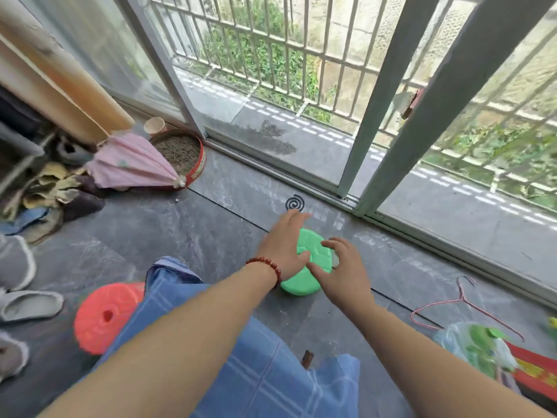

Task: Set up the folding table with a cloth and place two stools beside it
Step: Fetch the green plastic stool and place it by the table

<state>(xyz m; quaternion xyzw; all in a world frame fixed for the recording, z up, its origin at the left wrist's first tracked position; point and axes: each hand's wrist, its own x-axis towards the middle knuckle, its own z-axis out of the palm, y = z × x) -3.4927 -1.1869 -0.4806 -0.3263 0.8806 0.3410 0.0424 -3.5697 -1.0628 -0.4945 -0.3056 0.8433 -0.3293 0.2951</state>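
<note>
A green plastic stool (298,285) stands on the grey tile floor just beyond the table. My left hand (283,245), with a red bead bracelet at the wrist, grips the seat's left side, thumb on top. My right hand (343,273) holds the right side, fingers curled over the seat. A blue checked cloth (256,372) covers the table under my forearms and hides most of it. A red plastic stool (105,315) stands at the table's left, partly tucked behind the cloth.
A mosquito coil (294,203) lies just beyond the green stool, near the sliding door track (346,200). A pink umbrella (132,164) and a red round tin (184,155) sit at back left, slippers (30,304) at left. A wire hanger (464,303) and plastic bag (479,345) lie at right.
</note>
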